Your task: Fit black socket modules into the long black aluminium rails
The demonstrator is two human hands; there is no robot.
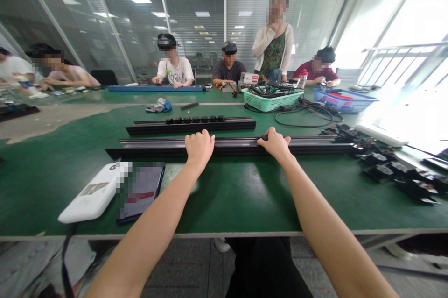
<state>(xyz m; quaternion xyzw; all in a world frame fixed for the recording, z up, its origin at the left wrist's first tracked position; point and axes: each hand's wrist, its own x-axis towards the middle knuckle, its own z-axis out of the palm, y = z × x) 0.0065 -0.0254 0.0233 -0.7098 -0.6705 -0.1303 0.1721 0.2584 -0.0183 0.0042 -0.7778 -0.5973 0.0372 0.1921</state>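
A long black channel rail lies crosswise on the green table before me. My left hand is closed over its near wall, a little left of the rail's middle. Farther right, my right hand pinches a small black part at the rail's channel; the fingers hide most of that part. Behind this rail lies a shorter black rail, with several small black pieces standing in a row along it. Several loose black parts are heaped past the right end of the near rail.
A white power bank with a cable and a phone lie at the near left. Farther back are a green basket, a blue basket, black cables and a crumpled glove. Several people are at the far side.
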